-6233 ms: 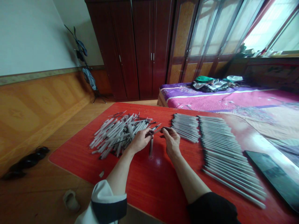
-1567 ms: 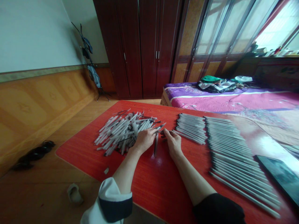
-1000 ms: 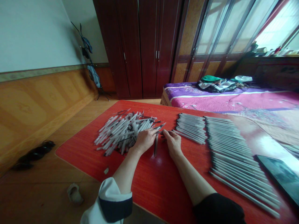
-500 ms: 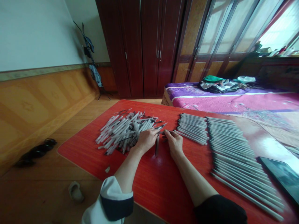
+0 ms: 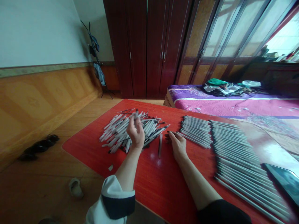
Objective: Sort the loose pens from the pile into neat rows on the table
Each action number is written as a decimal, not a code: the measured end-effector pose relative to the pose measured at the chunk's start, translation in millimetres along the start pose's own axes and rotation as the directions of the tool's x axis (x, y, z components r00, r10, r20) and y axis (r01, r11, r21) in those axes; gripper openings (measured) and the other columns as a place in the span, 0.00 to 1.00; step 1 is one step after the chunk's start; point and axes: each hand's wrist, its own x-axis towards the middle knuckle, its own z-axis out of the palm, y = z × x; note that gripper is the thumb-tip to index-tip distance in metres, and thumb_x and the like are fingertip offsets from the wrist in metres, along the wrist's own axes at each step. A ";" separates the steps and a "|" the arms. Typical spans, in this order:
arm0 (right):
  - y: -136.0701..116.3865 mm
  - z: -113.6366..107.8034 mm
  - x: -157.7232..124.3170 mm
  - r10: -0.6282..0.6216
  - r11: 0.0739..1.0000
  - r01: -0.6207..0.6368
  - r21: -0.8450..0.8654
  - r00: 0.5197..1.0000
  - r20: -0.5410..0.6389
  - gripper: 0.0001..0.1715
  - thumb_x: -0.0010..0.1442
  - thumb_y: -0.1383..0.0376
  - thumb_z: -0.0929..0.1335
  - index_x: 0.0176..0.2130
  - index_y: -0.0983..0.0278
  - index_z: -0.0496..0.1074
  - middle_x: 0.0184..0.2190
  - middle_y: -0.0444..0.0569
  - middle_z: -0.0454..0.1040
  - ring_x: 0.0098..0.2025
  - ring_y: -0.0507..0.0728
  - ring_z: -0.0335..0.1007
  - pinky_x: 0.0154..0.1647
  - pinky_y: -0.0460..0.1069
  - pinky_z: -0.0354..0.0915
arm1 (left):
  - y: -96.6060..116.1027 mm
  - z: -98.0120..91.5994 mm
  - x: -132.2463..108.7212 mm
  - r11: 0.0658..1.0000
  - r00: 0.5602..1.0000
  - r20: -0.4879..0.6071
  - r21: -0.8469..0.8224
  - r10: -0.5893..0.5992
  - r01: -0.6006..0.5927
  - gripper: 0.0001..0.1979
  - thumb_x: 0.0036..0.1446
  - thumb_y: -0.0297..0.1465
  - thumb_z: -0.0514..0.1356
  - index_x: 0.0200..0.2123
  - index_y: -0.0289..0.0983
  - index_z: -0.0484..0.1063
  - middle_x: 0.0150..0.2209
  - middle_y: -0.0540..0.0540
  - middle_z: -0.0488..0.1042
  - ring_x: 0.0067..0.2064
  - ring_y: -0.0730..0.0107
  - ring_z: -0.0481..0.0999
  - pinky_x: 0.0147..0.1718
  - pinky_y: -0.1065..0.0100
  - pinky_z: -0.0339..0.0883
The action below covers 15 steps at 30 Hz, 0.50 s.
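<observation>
My left hand (image 5: pixel 135 133) is raised over a loose pile of thin grey-white sticks (image 5: pixel 116 132). Its fingers point up and pinch together; something small and dark shows at their tips, too blurred to name. To the right, my right hand (image 5: pixel 178 143) is low over the table, thumb and fingers drawn together around something dark that I cannot make out. Between the hands, a single short stick (image 5: pixel 160 146) lies on the red table (image 5: pixel 149 180). Beside my right hand lies a row of short sticks (image 5: pixel 197 132) with dark ends.
Farther right, a row of longer sticks (image 5: pixel 245 165) with dark ends is laid side by side. A dark phone or tablet (image 5: pixel 283 180) lies at the right edge. Beyond the table stands a bed (image 5: pixel 210 104) with clothes on it. A small pale scrap (image 5: pixel 110 168) lies near the left table edge.
My left hand has lifted away from my right hand, up and left over the pile. The right hand stays nearly in place. The view has shifted slightly.
</observation>
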 end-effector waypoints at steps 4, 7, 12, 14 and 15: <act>1.0 0.0 1.0 -0.010 1.000 0.010 0.000 1.000 -0.004 0.18 0.41 0.55 0.73 0.26 0.68 0.74 0.19 0.48 0.74 0.20 0.51 0.66 0.19 0.45 0.62 | -4.0 -9.5 18.3 0.981 0.933 -0.329 -0.172 -0.145 0.091 0.10 0.60 0.33 0.50 0.40 0.34 0.65 0.27 0.49 0.71 0.21 0.78 0.67 0.22 0.75 0.60; 4.5 -2.4 0.4 -0.032 0.998 0.033 -0.052 0.999 0.016 0.18 0.42 0.54 0.72 0.27 0.68 0.74 0.20 0.48 0.74 0.20 0.52 0.66 0.20 0.46 0.62 | -8.8 -13.2 24.6 0.972 0.914 -0.359 -0.201 -0.190 0.123 0.08 0.59 0.33 0.50 0.38 0.35 0.64 0.26 0.50 0.70 0.20 0.80 0.66 0.21 0.76 0.59; 3.1 1.2 0.4 -0.215 0.866 0.265 -0.424 0.963 0.163 0.17 0.50 0.55 0.67 0.32 0.67 0.76 0.27 0.51 0.76 0.28 0.56 0.69 0.29 0.49 0.64 | -16.7 -19.7 32.5 0.961 0.867 -0.444 -0.248 -0.225 0.122 0.06 0.58 0.32 0.51 0.35 0.35 0.63 0.26 0.51 0.69 0.20 0.79 0.66 0.21 0.75 0.59; -3.2 10.9 5.1 -0.287 0.688 0.404 -0.603 0.915 0.285 0.16 0.53 0.58 0.64 0.32 0.65 0.77 0.31 0.52 0.76 0.33 0.57 0.69 0.36 0.51 0.63 | -19.7 -21.2 34.1 0.959 0.859 -0.455 -0.252 -0.234 0.128 0.06 0.58 0.32 0.51 0.34 0.35 0.63 0.25 0.51 0.69 0.20 0.79 0.66 0.21 0.75 0.59; -6.7 17.3 8.8 -0.303 0.580 0.456 -0.675 0.890 0.340 0.15 0.54 0.59 0.63 0.32 0.64 0.77 0.34 0.52 0.76 0.37 0.58 0.69 0.38 0.51 0.62 | -21.0 -21.2 34.1 0.960 0.862 -0.451 -0.248 -0.231 0.128 0.06 0.58 0.32 0.51 0.34 0.35 0.63 0.26 0.51 0.69 0.20 0.79 0.66 0.21 0.75 0.59</act>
